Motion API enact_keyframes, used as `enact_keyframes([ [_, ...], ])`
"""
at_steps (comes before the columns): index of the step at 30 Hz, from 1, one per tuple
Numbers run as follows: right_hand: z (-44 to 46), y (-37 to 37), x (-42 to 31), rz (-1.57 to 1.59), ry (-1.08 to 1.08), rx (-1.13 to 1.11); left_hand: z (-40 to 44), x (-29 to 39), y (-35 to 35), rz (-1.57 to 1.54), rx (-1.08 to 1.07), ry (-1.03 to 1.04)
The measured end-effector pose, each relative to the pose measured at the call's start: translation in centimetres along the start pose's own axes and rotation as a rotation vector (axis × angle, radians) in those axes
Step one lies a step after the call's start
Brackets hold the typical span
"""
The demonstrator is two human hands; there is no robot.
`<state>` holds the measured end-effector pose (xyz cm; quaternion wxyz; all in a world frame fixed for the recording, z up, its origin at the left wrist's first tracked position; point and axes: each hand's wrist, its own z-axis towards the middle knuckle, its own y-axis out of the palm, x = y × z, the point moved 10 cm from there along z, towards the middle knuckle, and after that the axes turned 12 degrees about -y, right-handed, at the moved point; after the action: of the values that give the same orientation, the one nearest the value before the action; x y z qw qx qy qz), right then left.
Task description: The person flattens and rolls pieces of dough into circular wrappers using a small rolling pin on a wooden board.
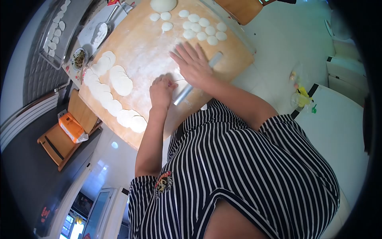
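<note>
My right hand lies flat with fingers spread over a silver rolling pin, which slants across the floured wooden board. Under and beside the pin is a round of dough. My left hand has its fingers curled at the left edge of that round, pinching it. Flattened wrappers overlap in rows on the left of the board. Several small dough pieces sit toward the far right, and a larger lump of dough is at the far edge.
Left of the board are a bowl of filling, a dish of flour and a tray of dumplings. A chair with an orange package stands at the lower left. Another chair is at the far side.
</note>
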<state>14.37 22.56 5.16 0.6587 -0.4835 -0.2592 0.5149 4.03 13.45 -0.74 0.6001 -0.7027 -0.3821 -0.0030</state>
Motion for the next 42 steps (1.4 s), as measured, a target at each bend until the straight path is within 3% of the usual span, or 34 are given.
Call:
enact_keyframes([
  [1,-1.6,0.0,-0.1,0.000,-0.002,0.002,-0.5,-0.4,0.0,0.001,0.003,0.000],
  [4,-8.3,-0.3,-0.2,0.003,-0.025,-0.089,-2.8,-4.7,0.1,-0.219,-0.025,-0.352],
  [5,-9.4,-0.5,-0.1,0.035,-0.024,-0.107,-3.2,-5.2,0.1,-0.222,-0.026,-0.345],
  [7,-8.7,-0.9,-0.2,0.070,-0.025,-0.128,-4.8,-8.0,3.7,-0.552,-0.352,-0.608],
  [8,-6.8,-0.7,-0.3,0.035,-0.039,-0.118,-4.5,-8.0,3.3,-0.345,-0.348,-0.592],
  [9,-4.7,-0.5,-0.6,0.005,-0.056,-0.107,-4.0,-7.1,2.6,-0.344,-0.345,-0.600],
  [12,0.3,1.1,-0.8,-0.037,0.007,-0.065,-1.7,-2.8,0.3,-0.075,-0.105,-0.201],
  [16,-3.9,-0.1,-1.6,0.016,-0.033,-0.101,-2.2,-2.5,-0.5,-0.009,0.058,-0.073],
  [17,-6.9,-0.2,-1.7,0.040,-0.066,-0.090,-3.1,-2.5,-0.9,-0.008,0.059,-0.069],
  [19,-9.4,0.0,-1.7,0.060,-0.099,-0.078,-5.1,-7.1,0.3,-0.266,-0.059,-0.539],
  [20,-10.0,0.3,-1.6,0.068,-0.099,-0.093,-5.5,-8.5,1.8,-0.388,-0.194,-0.588],
  [24,-3.7,-0.5,-1.8,0.009,-0.071,-0.171,-5.4,-6.8,2.2,-0.254,-0.404,-0.549],
  [26,-0.5,1.4,-1.8,0.019,-0.034,-0.102,-3.1,-3.0,-0.8,-0.054,-0.103,-0.260],
  [29,-1.0,0.9,-1.5,0.033,-0.003,0.008,-2.2,-2.9,-0.6,-0.010,0.017,-0.133],
  [31,-5.2,0.0,-2.2,0.012,-0.095,-0.056,-3.3,-3.9,-0.3,-0.038,-0.008,-0.171],
  [33,-8.4,-1.5,-2.5,0.033,-0.141,-0.039,-5.8,-7.1,-0.4,-0.273,0.020,-0.518],
  [34,-9.2,-1.7,-2.5,0.076,-0.136,-0.078,-6.6,-8.6,1.1,-0.448,-0.126,-0.629],
  [35,-9.8,-1.5,-2.3,0.121,-0.128,-0.118,-6.7,-9.1,1.2,-0.451,-0.129,-0.630],
  [37,-7.4,-1.9,-2.8,0.068,-0.152,-0.101,-7.5,-8.6,3.1,-0.377,-0.373,-0.633],
  [38,-5.6,-1.1,-2.7,0.041,-0.122,-0.153,-6.7,-8.1,2.7,-0.179,-0.351,-0.583],
  [39,-4.0,0.0,-2.6,0.016,-0.091,-0.205,-6.1,-7.2,2.2,-0.178,-0.353,-0.595],
  [42,-0.4,2.2,-2.5,0.036,-0.008,-0.135,-3.6,-3.1,-0.6,-0.022,-0.077,-0.262],
])
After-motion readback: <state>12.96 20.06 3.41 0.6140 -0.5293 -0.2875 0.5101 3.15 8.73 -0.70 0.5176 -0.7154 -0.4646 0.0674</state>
